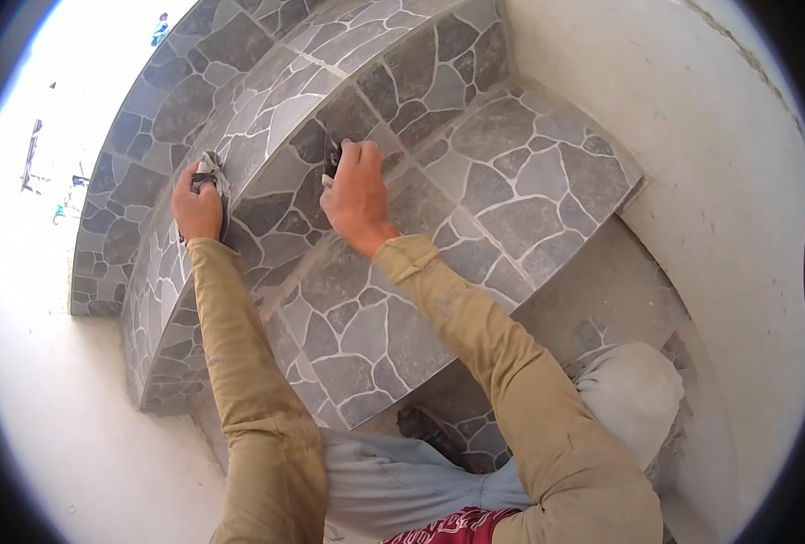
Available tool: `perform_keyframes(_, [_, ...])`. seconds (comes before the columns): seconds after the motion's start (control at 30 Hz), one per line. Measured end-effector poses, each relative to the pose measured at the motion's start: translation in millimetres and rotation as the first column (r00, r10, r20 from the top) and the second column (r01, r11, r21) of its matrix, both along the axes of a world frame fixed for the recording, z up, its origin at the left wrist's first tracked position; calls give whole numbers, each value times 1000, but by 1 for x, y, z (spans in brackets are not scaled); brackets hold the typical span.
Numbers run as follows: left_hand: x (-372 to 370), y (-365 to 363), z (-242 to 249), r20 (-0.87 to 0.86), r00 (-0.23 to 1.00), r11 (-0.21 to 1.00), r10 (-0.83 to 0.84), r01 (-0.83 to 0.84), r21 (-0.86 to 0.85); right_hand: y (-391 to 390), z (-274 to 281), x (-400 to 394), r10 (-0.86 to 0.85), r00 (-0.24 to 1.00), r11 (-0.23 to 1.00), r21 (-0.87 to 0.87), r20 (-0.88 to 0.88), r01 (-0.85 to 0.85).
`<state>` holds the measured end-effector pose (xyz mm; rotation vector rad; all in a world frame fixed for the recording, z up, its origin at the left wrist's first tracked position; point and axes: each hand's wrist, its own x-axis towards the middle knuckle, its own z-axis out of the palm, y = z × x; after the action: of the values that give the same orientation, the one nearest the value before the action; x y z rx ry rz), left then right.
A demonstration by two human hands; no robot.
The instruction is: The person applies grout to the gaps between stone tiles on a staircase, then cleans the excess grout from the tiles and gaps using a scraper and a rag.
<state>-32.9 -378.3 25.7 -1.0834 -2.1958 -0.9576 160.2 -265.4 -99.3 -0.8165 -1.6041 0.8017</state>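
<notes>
Curved steps are faced with grey stone-pattern tiles and pale joints. My left hand (198, 205) rests over the edge of an upper step (280, 91), fingers closed round a dark piece with a crumpled whitish lump (210, 167) on it; I cannot tell its kind. My right hand (359, 192) grips a small dark tool (333, 159) with a thin upright edge, held close against the riser (353, 113) of that step. The fingers hide most of this tool. Below the right wrist spreads the lower tiled tread (502, 181).
A cream wall (638, 82) borders the steps on the right. The lower tread ends in a sharp front edge (448, 363) above a grey floor area (593, 281). My bent knee (634, 390) and a dark shoe (434, 435) are below it. A distant person (160, 29) shows at upper left.
</notes>
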Motion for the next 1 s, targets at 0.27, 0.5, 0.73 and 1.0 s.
perform_keyframes(0.27, [4, 0, 0, 4, 1000, 1000, 19, -19, 18, -1, 2, -7, -9, 1000, 999, 44, -26, 10])
perform_keyframes(0.5, [7, -3, -1, -21, 1000, 999, -15, 16, 28, 6, 6, -6, -154, 988, 986, 66, 24, 152])
perform_keyframes(0.73, [14, -4, 2, 11, 1000, 1000, 15, -14, -8, 13, 5, -3, -77, 997, 995, 64, -21, 78])
perform_keyframes(1.0, [10, -3, 0, 16, 1000, 999, 26, -26, -21, 26, -16, 2, -160, 985, 987, -14, -61, 160])
